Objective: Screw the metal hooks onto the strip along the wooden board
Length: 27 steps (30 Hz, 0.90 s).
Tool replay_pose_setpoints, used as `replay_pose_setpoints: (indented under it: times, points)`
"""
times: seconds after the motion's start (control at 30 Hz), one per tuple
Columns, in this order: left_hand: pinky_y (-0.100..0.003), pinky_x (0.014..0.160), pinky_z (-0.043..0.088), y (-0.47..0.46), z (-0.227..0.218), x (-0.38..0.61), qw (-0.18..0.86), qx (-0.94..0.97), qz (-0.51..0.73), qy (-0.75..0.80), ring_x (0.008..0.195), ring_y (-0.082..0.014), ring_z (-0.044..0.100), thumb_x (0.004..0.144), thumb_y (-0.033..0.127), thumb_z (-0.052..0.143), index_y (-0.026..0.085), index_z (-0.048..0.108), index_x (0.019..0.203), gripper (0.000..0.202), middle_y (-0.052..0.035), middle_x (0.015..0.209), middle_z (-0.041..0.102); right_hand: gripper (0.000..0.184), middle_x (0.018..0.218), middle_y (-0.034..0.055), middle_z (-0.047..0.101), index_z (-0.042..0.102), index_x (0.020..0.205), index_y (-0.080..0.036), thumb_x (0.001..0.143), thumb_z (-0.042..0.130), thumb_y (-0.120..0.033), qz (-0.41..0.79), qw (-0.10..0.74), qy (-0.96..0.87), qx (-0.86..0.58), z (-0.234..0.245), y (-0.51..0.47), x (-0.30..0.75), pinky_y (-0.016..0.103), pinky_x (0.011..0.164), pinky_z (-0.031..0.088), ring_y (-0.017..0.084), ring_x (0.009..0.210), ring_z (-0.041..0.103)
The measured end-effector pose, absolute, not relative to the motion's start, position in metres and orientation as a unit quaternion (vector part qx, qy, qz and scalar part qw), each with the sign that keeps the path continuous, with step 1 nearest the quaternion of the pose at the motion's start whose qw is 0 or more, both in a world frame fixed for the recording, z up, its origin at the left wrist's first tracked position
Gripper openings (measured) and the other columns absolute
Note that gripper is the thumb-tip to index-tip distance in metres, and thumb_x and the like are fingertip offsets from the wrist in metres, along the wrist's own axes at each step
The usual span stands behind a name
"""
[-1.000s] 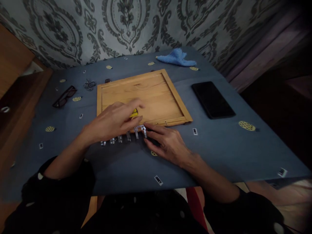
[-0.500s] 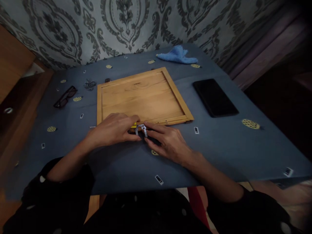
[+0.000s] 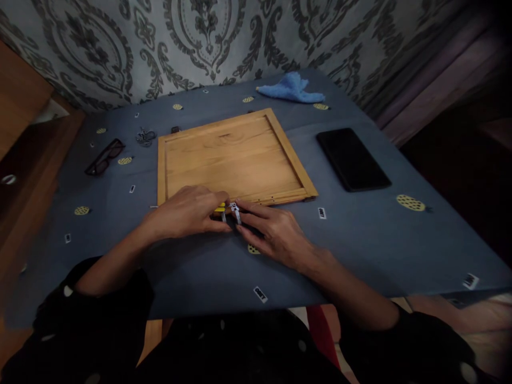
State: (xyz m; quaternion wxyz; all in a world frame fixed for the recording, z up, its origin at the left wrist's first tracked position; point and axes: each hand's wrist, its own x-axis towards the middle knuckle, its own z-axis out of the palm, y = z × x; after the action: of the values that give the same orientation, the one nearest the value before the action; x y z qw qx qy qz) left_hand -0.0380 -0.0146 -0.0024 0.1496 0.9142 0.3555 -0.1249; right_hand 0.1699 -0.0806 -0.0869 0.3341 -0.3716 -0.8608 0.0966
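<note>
My left hand (image 3: 188, 210) lies at the front edge of the wooden tray (image 3: 294, 160), fingers curled over a small yellow object (image 3: 220, 208) that only partly shows. It hides whatever lies beneath it on the cloth. My right hand (image 3: 276, 234) rests on the blue tablecloth just to the right, its fingertips pinched on a small shiny metal piece (image 3: 234, 210) between the two hands. The fingertips of both hands nearly meet at that piece.
A black phone (image 3: 352, 160) lies right of the tray. Black glasses (image 3: 104, 157) and a small metal ring bunch (image 3: 144, 136) lie to the left, and a blue cloth (image 3: 292, 88) at the back. A patterned wall stands behind; the table's near edge is by my sleeves.
My left hand slid back off the tray toward me with the yellow object, covering the row of small metal pieces. My right hand barely moved.
</note>
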Motion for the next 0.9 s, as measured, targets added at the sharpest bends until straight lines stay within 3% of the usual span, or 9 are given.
replay_pose_setpoints:
  times: [0.17, 0.6, 0.67, 0.77, 0.9]
  points:
    - [-0.027, 0.063, 0.035, -0.014, -0.004, -0.039, 0.165, 0.915, -0.113, 0.351, 0.072, -0.0185, 0.064, 0.09, 0.05, 0.066, 0.02, 0.064, 0.112, 0.038, -0.0003, 0.079, 0.07, 0.028, 0.129, 0.0164, 0.071, 0.074, 0.11, -0.012, 0.101, 0.05, -0.022, 0.103, 0.318, -0.862, -0.381, -0.088, -0.081, 0.17, 0.038, 0.079, 0.065, 0.025, 0.096, 0.077]
    - [-0.026, 0.064, 0.035, -0.015, -0.001, -0.041, 0.161, 0.911, -0.119, 0.362, 0.08, -0.021, 0.064, 0.09, 0.05, 0.065, 0.02, 0.062, 0.11, 0.037, -0.0024, 0.084, 0.07, 0.03, 0.132, 0.0139, 0.07, 0.075, 0.11, -0.013, 0.102, 0.048, -0.025, 0.116, 0.317, -0.857, -0.39, -0.088, -0.081, 0.172, 0.035, 0.085, 0.063, 0.023, 0.102, 0.076]
    - [-0.025, 0.062, 0.034, -0.012, 0.007, -0.045, 0.173, 0.901, -0.057, 0.393, 0.073, -0.0179, 0.061, 0.091, 0.048, 0.064, 0.02, 0.061, 0.11, 0.034, 0.0003, 0.077, 0.066, 0.031, 0.132, 0.0141, 0.07, 0.075, 0.111, -0.013, 0.103, 0.048, -0.026, 0.116, 0.315, -0.856, -0.394, -0.089, -0.081, 0.172, 0.035, 0.084, 0.063, 0.024, 0.102, 0.076]
    - [-0.026, 0.059, 0.033, -0.01, 0.025, -0.049, 0.177, 0.878, 0.135, 0.424, 0.061, -0.0125, 0.049, 0.098, 0.04, 0.051, 0.02, 0.059, 0.099, 0.022, 0.004, 0.067, 0.055, 0.03, 0.133, 0.0116, 0.07, 0.075, 0.111, -0.016, 0.103, 0.048, -0.027, 0.116, 0.306, -0.857, -0.399, -0.09, -0.081, 0.171, 0.035, 0.084, 0.063, 0.023, 0.104, 0.075]
    - [-0.029, 0.07, 0.04, -0.014, 0.046, -0.041, 0.193, 0.842, 0.321, 0.387, 0.074, -0.0139, 0.054, 0.101, 0.038, 0.048, 0.022, 0.053, 0.087, 0.022, 0.0007, 0.078, 0.058, 0.026, 0.131, 0.0114, 0.071, 0.076, 0.107, -0.017, 0.101, 0.052, -0.026, 0.114, 0.308, -0.855, -0.402, -0.092, -0.08, 0.171, 0.036, 0.085, 0.064, 0.024, 0.105, 0.075]
